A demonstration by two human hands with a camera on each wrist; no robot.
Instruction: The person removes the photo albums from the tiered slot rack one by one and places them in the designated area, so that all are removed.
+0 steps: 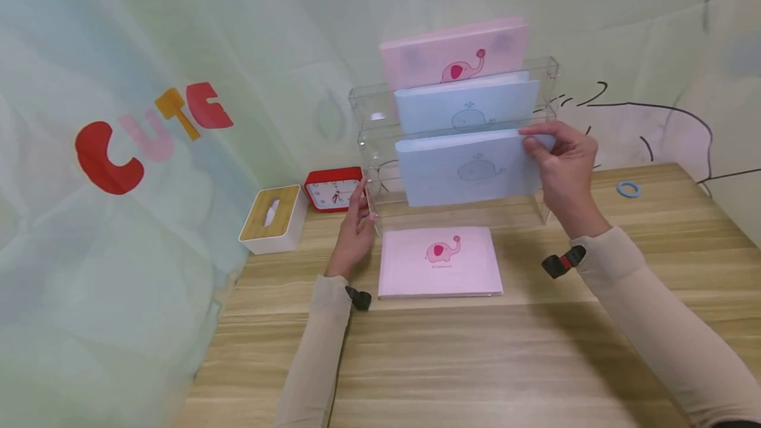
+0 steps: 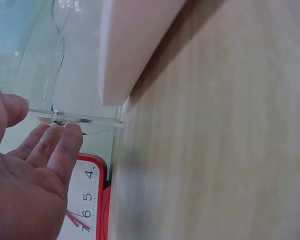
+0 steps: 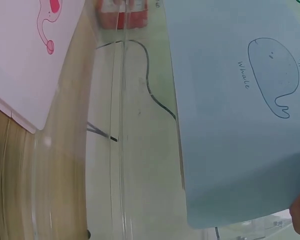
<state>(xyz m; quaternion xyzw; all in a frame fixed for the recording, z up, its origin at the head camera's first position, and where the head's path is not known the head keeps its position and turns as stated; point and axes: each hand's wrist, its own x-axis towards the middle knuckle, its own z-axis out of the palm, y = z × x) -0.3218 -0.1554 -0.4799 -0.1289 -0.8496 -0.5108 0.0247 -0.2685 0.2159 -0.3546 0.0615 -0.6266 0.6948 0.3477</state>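
My right hand [image 1: 567, 164] pinches a light blue notebook [image 1: 446, 174] by its top right corner, thumb in front. A whale drawing with the word "Whale" shows on its cover in the right wrist view. The notebook stands tilted at the front of a clear acrylic rack [image 1: 367, 131]. Behind it, higher in the rack, are another blue whale notebook [image 1: 428, 107] and a pink elephant notebook [image 1: 422, 58]. My left hand [image 2: 35, 170] touches the rack's left side panel with its fingers extended. A second pink elephant notebook [image 1: 440, 263] lies flat on the table before the rack.
A red alarm clock [image 1: 335, 189] stands close beside my left hand. Left of it sits a white tissue box [image 1: 273, 216] with a wooden lid. On the table's right side lies a blue ring [image 1: 628, 189]. A curtain [image 1: 285, 38] hangs behind the table.
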